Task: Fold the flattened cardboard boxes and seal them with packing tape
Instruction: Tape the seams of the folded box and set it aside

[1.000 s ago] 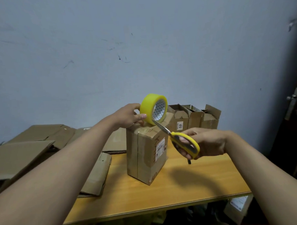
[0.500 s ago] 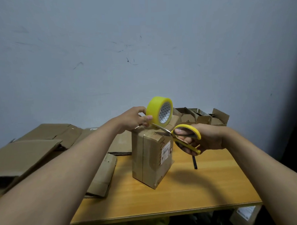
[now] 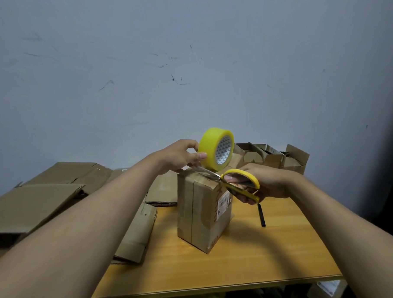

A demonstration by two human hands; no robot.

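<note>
Scissors (image 3: 232, 181), gripped by the right hand (image 3: 263, 183), reach over the box (image 3: 204, 212); left hand (image 3: 181, 157) pinches the roll (image 3: 215, 149) above it. Tape should stay taut while cutting close to the box.

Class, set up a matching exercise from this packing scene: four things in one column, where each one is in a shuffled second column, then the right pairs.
Things:
1. tape roll
2. scissors
3. upright box
4. flattened cardboard

Places:
A. standing mid-table
B. in the right hand
C. piled at the table's left
D. in the left hand, above the box

Pairs: 1-D, 2-B, 3-A, 4-C
</note>
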